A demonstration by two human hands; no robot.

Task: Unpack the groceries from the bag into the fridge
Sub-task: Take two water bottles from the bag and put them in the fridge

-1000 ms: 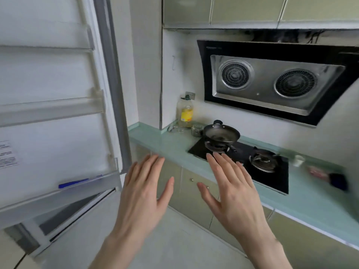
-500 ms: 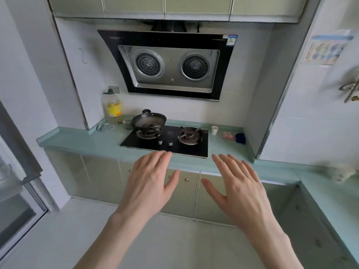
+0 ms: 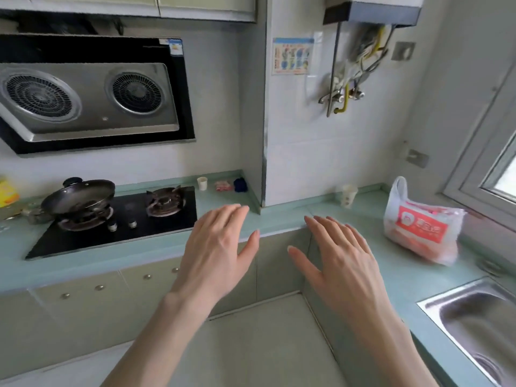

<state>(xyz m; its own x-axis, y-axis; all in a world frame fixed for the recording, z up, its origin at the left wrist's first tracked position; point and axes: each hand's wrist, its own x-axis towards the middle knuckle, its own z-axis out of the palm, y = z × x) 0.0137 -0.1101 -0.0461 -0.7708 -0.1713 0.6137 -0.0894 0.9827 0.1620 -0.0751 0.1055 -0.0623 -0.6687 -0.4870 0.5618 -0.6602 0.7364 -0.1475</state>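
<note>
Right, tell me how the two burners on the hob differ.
The left burner carries a dark pan with a black-knobbed handle, so most of its grate is hidden; the right burner is bare, its grate and ring fully in view. The left burner sits nearer the yellow-labelled bottle, the right nearer the white cup. Both are set in the same black glass hob, neither showing a flame.

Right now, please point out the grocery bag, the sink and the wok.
grocery bag [image 3: 418, 226], head view, on its red label.
sink [image 3: 435, 300], head view, on its steel rim.
wok [image 3: 81, 195], head view, on its dark inner wall.
</note>
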